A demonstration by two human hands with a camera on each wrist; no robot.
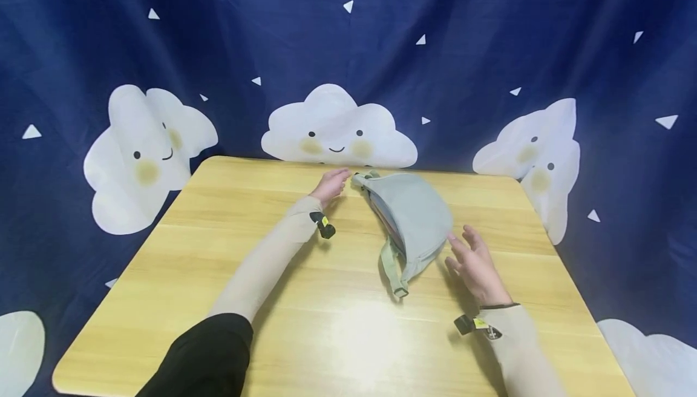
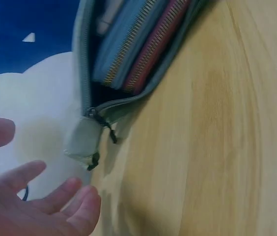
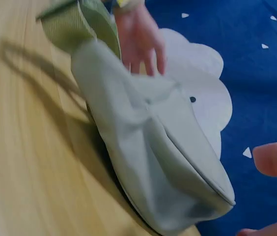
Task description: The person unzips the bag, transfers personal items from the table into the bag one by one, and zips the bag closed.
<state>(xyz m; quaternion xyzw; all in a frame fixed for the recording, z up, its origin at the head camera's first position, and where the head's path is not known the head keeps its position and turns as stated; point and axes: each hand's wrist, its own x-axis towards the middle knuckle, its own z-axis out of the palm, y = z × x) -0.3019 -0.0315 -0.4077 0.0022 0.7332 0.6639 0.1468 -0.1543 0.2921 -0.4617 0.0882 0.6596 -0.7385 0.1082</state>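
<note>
A pale grey-green belt bag (image 1: pixel 422 215) sits on the table with its zipped mouth gaping towards the left. Inside it, the left wrist view shows a blue zipped pouch (image 2: pixel 124 46) beside a dark red zipped pouch (image 2: pixel 153 49). A light green strap (image 1: pixel 389 264) hangs from the near end. My left hand (image 1: pixel 329 185) is just off the bag's far end, fingers loosely spread and holding nothing. On the bag's right side is my right hand (image 1: pixel 479 267), its fingers apart; in the right wrist view a gap separates its thumb from the bag.
The light wooden table (image 1: pixel 218 276) has rounded corners. Behind it hangs a dark blue curtain (image 1: pixel 348 40) printed with smiling white clouds and small white triangles. A black wrist device (image 1: pixel 325 226) is strapped on the left sleeve, and another (image 1: pixel 465 324) on the right.
</note>
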